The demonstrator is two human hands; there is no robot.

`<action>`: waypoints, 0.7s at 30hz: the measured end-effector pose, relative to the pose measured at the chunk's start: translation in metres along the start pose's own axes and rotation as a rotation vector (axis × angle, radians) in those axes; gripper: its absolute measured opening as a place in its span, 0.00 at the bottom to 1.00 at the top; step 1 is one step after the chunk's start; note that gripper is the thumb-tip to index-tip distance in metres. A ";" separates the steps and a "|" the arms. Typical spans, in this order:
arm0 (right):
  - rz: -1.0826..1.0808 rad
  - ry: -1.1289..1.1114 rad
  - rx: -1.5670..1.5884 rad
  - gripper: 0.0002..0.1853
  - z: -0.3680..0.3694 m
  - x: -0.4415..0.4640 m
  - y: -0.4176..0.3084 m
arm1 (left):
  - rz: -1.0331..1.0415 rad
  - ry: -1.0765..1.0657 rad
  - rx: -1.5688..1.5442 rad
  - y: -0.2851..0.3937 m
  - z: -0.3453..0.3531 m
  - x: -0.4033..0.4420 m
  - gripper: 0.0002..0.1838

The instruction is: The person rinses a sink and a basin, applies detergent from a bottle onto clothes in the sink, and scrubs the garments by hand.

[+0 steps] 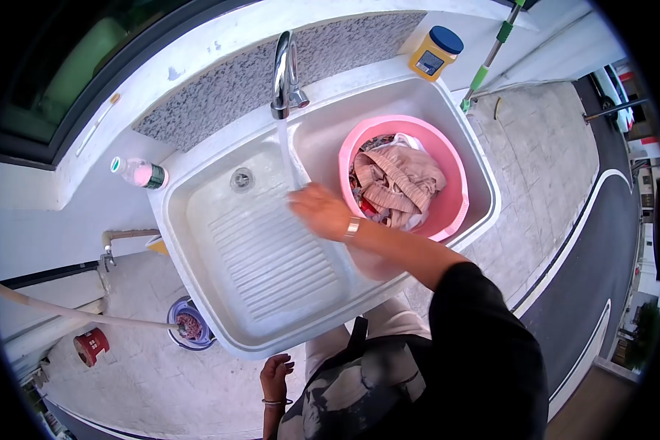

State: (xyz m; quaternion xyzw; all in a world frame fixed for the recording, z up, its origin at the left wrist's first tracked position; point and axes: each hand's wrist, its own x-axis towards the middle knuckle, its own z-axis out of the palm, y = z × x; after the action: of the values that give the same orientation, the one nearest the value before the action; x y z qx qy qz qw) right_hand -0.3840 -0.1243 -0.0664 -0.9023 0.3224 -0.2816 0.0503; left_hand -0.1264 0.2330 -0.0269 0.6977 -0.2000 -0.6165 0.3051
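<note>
My right hand, with a watch on its wrist, is over the sink beside the divider, just under the running tap. Its slightly blurred fingers are stretched out and hold nothing. A thin water stream falls towards the fingertips. Close by on the right, a pink basin stands in the other sink compartment, filled with clothes, a pinkish-beige ribbed garment on top. Below the sink's front edge, my left hand hangs with a bracelet on the wrist, fingers loosely bent, apart and empty.
A pink-tinted bottle stands at the sink's left back corner, a yellow tub with blue lid at the right back. A green-and-grey pole leans beyond it. On the floor are a mop bucket and a red bucket.
</note>
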 end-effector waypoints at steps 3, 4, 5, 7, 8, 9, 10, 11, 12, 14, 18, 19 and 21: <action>0.480 -0.315 -0.098 0.25 -0.083 -0.052 0.048 | 0.037 -0.014 0.042 0.020 0.015 0.003 0.12; 0.600 -0.189 -0.166 0.34 -0.088 -0.078 0.069 | 0.053 -0.018 0.060 0.028 0.021 0.003 0.12; 0.642 -0.297 -0.281 0.40 -0.083 -0.099 0.077 | 0.062 -0.032 0.068 0.033 0.028 0.004 0.12; 0.726 -0.510 -0.512 0.53 -0.075 -0.128 0.082 | 0.082 -0.062 0.088 0.044 0.041 0.007 0.12; 0.718 -0.725 -0.481 0.57 -0.068 -0.131 0.079 | 0.112 -0.088 0.098 0.051 0.047 0.009 0.11; 0.723 -0.740 -0.468 0.57 -0.061 -0.132 0.084 | 0.137 -0.113 0.108 0.057 0.054 0.008 0.11; 0.726 -0.758 -0.456 0.57 -0.050 -0.136 0.096 | 0.160 -0.137 0.116 0.063 0.062 0.007 0.11; 0.731 -0.777 -0.441 0.57 -0.042 -0.141 0.108 | 0.163 -0.143 0.139 0.070 0.072 0.004 0.11; 0.719 -0.690 -0.434 0.49 -0.035 -0.143 0.126 | 0.172 -0.148 0.162 0.080 0.084 0.003 0.10; 1.041 -0.565 -0.076 0.40 -0.049 -0.126 0.154 | 0.225 -0.195 0.266 0.097 0.101 0.011 0.10; 1.173 -0.082 0.151 0.26 -0.103 -0.118 0.159 | 0.310 -0.264 0.272 0.131 0.145 0.031 0.18; 1.188 -0.027 0.284 0.25 -0.116 -0.121 0.166 | 0.350 -0.274 0.286 0.138 0.155 0.039 0.24; 1.268 0.084 0.554 0.22 -0.149 -0.110 0.160 | 0.554 -0.282 0.360 0.152 0.180 0.055 0.38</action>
State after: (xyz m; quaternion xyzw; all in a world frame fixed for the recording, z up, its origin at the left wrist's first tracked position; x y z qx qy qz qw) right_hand -0.6234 -0.1697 -0.0377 -0.4820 0.7055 -0.3044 0.4211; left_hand -0.2792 0.0530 0.0248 0.5677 -0.5270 -0.5555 0.3024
